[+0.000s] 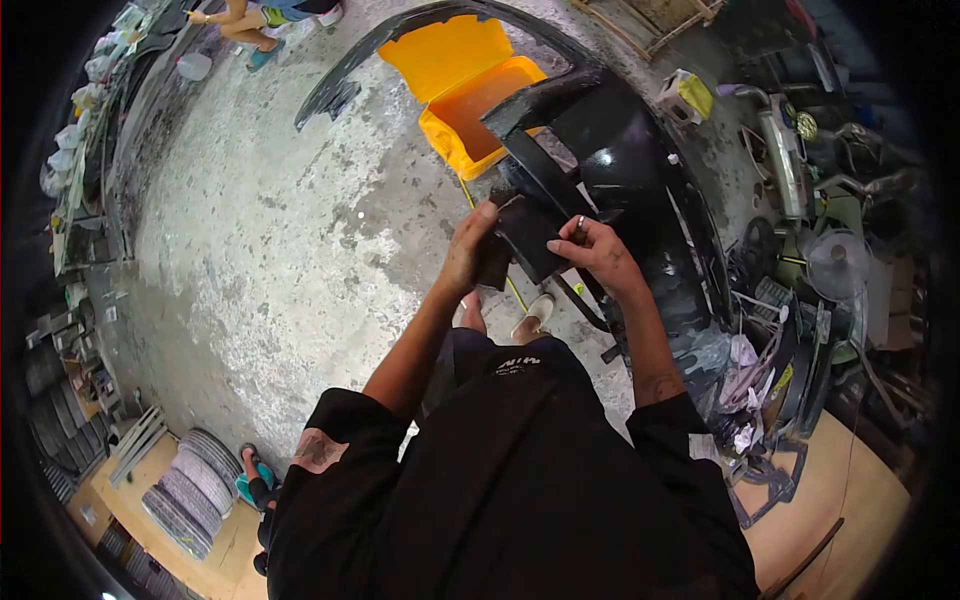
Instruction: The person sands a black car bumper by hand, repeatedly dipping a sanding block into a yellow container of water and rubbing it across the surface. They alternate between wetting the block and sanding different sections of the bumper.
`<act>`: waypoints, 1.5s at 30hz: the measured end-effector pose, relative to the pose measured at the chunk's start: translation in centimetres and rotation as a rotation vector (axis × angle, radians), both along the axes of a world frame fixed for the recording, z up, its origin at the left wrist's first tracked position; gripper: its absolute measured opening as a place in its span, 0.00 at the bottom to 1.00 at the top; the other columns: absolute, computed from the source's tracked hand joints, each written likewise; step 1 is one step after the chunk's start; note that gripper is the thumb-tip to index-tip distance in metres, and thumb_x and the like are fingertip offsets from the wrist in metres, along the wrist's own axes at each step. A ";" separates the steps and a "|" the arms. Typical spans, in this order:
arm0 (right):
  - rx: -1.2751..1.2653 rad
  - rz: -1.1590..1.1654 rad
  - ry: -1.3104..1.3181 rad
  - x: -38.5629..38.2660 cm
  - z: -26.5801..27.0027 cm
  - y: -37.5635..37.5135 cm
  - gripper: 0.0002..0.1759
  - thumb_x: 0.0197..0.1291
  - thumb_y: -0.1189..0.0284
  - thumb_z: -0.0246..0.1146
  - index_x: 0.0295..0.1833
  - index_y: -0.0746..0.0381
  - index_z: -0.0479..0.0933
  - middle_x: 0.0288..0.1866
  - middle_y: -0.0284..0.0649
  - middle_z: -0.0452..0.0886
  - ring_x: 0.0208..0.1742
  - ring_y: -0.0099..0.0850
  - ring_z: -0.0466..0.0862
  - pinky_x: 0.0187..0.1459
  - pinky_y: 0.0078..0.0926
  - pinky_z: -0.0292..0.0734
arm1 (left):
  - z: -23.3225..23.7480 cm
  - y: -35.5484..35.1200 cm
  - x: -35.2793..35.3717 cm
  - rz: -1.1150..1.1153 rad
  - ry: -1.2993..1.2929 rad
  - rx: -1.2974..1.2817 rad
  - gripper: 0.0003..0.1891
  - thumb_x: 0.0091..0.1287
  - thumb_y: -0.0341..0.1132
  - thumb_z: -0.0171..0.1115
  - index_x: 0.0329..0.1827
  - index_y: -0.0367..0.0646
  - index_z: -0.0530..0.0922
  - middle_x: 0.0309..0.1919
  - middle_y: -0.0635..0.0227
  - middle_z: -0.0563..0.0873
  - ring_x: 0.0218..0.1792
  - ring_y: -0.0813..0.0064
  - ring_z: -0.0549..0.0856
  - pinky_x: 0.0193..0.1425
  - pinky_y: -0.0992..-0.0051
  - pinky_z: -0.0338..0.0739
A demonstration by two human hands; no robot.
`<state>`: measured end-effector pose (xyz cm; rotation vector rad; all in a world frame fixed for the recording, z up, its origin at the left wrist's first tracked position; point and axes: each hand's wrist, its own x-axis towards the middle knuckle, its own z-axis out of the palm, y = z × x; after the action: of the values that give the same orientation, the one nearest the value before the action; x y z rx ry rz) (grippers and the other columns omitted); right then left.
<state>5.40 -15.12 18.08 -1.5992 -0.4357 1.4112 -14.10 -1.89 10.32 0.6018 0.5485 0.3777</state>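
Observation:
My left hand (470, 245) is closed on the left edge of a thin black sheet (528, 238), which looks like sandpaper. A darker flap of it hangs below my left fingers. At the sheet's right edge my right hand (598, 255) pinches with thumb and fingers, a ring on one finger. Just beyond my hands is a large black car bumper (620, 150), curving away to the far left, with grey patches on its surface. Part of it lies behind the sheet and my right hand.
A yellow bin (462, 130) with its lid raised stands within the bumper's curve. Exhaust parts (785, 155) and a fan (836, 265) crowd the right side. Tires (190, 490) are stacked at lower left. Another person's legs (250, 30) show at upper left.

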 end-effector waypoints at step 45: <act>0.234 -0.270 0.146 -4.1 -0.6 -3.6 0.18 0.64 0.77 0.74 0.58 0.68 0.82 0.45 0.38 0.87 0.44 0.25 0.88 0.51 0.27 0.88 | 5.6 -2.5 -1.3 -0.182 -0.022 0.211 0.32 0.78 0.41 0.62 0.83 0.42 0.67 0.62 0.63 0.85 0.55 0.78 0.86 0.60 0.80 0.78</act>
<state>1.31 -18.68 17.49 -1.3033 -0.2758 1.2139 -15.45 -4.35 15.95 0.8437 0.4312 0.2710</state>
